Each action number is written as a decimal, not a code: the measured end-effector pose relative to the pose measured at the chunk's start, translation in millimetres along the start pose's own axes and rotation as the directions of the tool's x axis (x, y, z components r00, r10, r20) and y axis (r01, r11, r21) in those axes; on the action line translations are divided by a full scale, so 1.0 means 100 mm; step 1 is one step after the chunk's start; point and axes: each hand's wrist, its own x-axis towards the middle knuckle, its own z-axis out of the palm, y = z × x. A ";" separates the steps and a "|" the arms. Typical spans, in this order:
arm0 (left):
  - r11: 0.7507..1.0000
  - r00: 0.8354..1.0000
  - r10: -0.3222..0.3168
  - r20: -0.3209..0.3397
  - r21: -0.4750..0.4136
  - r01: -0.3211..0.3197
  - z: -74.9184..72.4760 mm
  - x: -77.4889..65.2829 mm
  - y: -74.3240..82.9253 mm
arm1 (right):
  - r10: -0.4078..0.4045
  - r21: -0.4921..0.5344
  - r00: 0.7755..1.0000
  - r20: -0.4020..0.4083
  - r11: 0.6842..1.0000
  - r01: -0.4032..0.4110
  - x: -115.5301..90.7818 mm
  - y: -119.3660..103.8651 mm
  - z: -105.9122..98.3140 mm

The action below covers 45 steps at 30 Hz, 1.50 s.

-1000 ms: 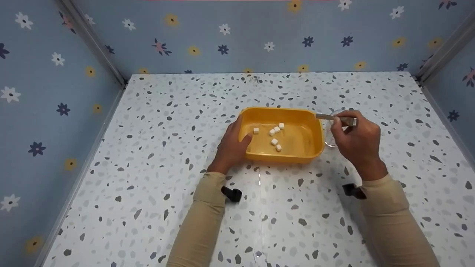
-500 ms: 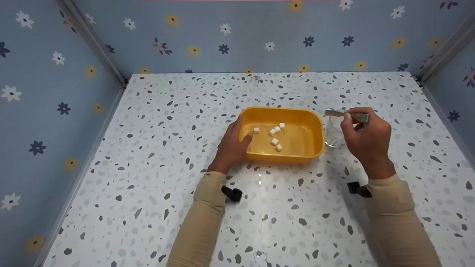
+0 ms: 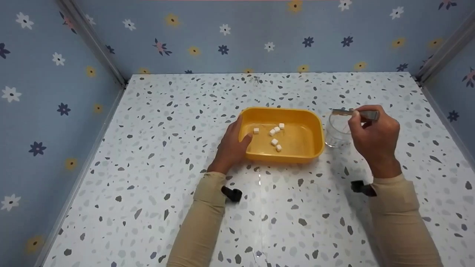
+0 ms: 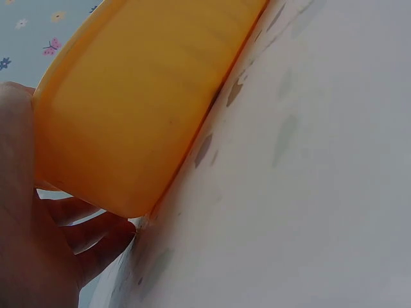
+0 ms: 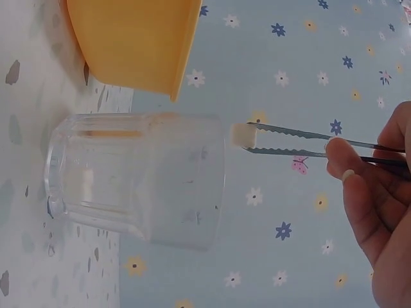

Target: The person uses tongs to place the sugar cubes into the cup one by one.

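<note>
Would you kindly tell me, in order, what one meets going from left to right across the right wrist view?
Clear glass → white cube → tweezers → right hand, its grip pinching the tweezers. I left out the yellow container, which overlaps the glass's span from above.

We see a pale-blue back wall (image 3: 259,37) scattered with white, yellow and dark-blue flowers, with matching side walls at left (image 3: 48,118) and right (image 3: 454,92). Grey strips run down both corners, left (image 3: 95,43) and right (image 3: 447,53). Below, we look onto a white surface (image 3: 156,148) flecked with grey and brownish chips, where light leaves a soft sheen (image 3: 272,189) near the middle.
</note>
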 end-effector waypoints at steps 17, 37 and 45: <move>1.000 1.000 0.009 -0.009 0.003 -0.009 0.01 0.02 -0.02 | 0.022 -0.005 1.000 -0.016 1.000 -0.022 0.01 0.11 0.01; 1.000 1.000 0.013 -0.003 0.012 -0.013 0.01 0.02 -0.02 | 0.075 -0.100 0.994 0.076 0.993 -0.067 -0.03 0.21 0.08; 1.000 1.000 0.007 -0.010 0.004 -0.007 0.01 0.02 -0.03 | 0.079 -0.121 0.988 0.133 0.991 -0.063 -0.04 0.24 0.11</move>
